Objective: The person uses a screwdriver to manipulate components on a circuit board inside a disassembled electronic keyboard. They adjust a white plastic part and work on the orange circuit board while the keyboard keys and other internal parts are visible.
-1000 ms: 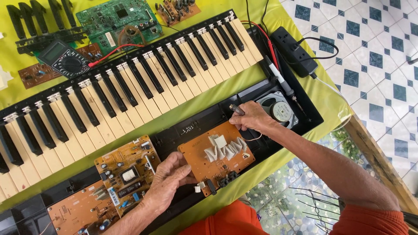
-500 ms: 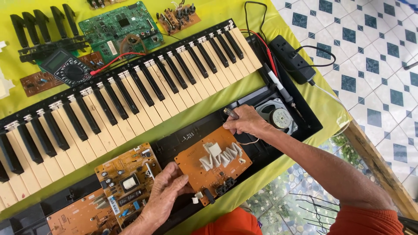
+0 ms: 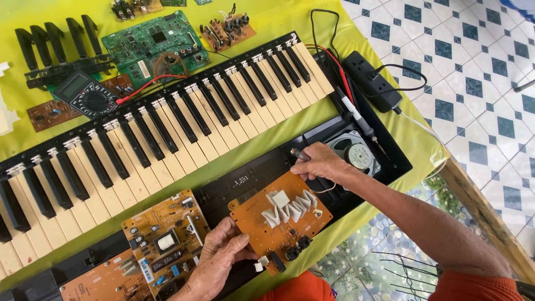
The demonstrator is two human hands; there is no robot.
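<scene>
Upper left of the frame: a row of loose black plastic piano keys [image 3: 56, 47] lies on the yellow-green cloth covering the desk [image 3: 278, 17], with a dark handheld multimeter [image 3: 86, 95] just below it and a green printed circuit board [image 3: 156, 44] to its right. A small brown circuit board with upright components [image 3: 228, 30] sits further right, near the top edge.

Across the middle: a long strip of white and black keyboard keys [image 3: 167, 128] runs diagonally from lower left to upper right, resting on the black plastic keyboard casing [image 3: 256, 173].

Lower left: two orange-brown power circuit boards [image 3: 161, 239] lie in the casing, just beside the left hand.

Lower centre: the left hand [image 3: 217, 262] has its grip clamped on the lower left edge of an orange rectangular circuit board with a white zigzag heat sink [image 3: 281, 220], thumb on top, fingers beneath. The board sits tilted over the casing, directly right of that hand.

Centre right: the right hand [image 3: 323, 164] is just above the board's upper right corner, its grip closed around a thin metal-tipped tool [image 3: 298, 154]. A round grey loudspeaker [image 3: 356, 153] lies in the casing just right of this hand.

Upper right: a black power strip [image 3: 370, 78] rests at the desk edge, above blue-and-white floor tiles [image 3: 473, 67].
</scene>
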